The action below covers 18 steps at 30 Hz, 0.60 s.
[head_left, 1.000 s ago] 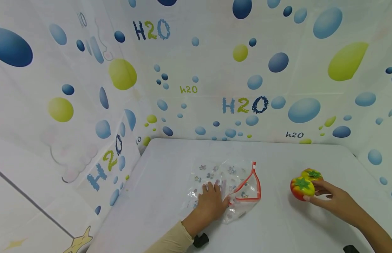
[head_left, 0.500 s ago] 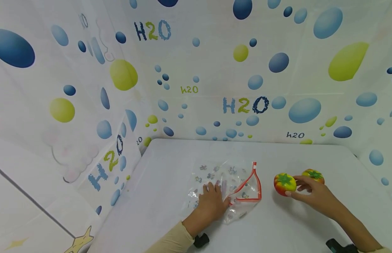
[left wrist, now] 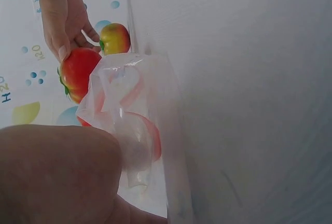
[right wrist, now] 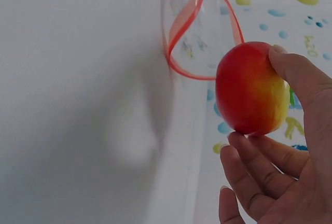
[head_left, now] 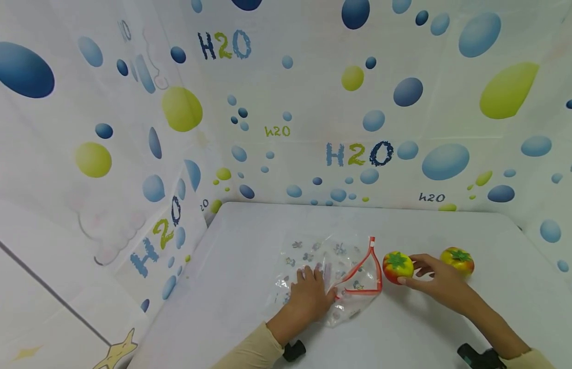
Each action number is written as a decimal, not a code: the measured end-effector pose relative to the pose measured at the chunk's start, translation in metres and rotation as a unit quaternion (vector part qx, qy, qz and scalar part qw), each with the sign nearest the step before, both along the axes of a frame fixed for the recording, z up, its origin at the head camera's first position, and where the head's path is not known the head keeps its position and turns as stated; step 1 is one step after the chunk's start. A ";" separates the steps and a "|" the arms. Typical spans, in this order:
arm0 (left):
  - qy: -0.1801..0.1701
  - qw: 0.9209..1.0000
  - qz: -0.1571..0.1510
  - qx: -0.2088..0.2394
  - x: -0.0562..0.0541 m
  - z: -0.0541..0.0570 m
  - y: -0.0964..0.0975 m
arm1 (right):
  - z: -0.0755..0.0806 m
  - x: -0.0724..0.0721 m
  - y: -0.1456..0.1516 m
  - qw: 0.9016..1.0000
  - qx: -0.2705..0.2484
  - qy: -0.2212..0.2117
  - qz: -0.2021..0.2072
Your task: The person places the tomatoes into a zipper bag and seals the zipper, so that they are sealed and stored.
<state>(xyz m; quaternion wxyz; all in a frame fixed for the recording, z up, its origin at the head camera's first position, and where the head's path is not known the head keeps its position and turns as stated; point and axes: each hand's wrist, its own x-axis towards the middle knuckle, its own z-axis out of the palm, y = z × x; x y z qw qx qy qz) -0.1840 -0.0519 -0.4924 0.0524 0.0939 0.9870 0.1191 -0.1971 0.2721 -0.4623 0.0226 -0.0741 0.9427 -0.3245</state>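
Observation:
A clear zip bag (head_left: 313, 251) with small printed figures lies on the table, its red-edged mouth (head_left: 377, 271) gaping toward the right. My left hand (head_left: 309, 300) holds the bag near the mouth, fingers spread over the plastic and thumb by the red edge. A red-and-yellow toy fruit (head_left: 397, 266) with a green leafy top is pinched between the thumb and fingers of my right hand (head_left: 440, 282), right beside the bag's mouth. In the right wrist view, the red side of this fruit (right wrist: 249, 89) overlaps the red edge. A second, similar toy fruit (head_left: 457, 260) rests behind the right hand.
The white table (head_left: 249, 225) reaches back to a curtain (head_left: 309, 92) printed with blue and green bubbles and H2O lettering. Black wrist devices show under the left wrist (head_left: 294, 351) and the right wrist (head_left: 479, 356).
My right hand has carried the held toy fruit left, away from the second fruit and up to the bag's mouth. The left hand and the bag have stayed in place.

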 end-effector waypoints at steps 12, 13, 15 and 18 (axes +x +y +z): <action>0.024 0.999 -0.005 -0.022 0.000 -0.003 0.001 | -0.006 -0.003 -0.018 1.000 -0.011 -0.021 0.019; 0.025 0.999 -0.005 -0.022 0.000 -0.003 0.001 | -0.007 -0.003 -0.020 0.999 -0.014 -0.024 0.021; 0.024 1.000 -0.004 -0.019 0.000 -0.003 0.001 | -0.008 -0.004 -0.022 0.999 -0.019 -0.027 0.027; 0.020 1.000 -0.002 -0.013 0.000 -0.001 0.001 | -0.009 -0.004 -0.027 0.998 -0.030 -0.028 0.039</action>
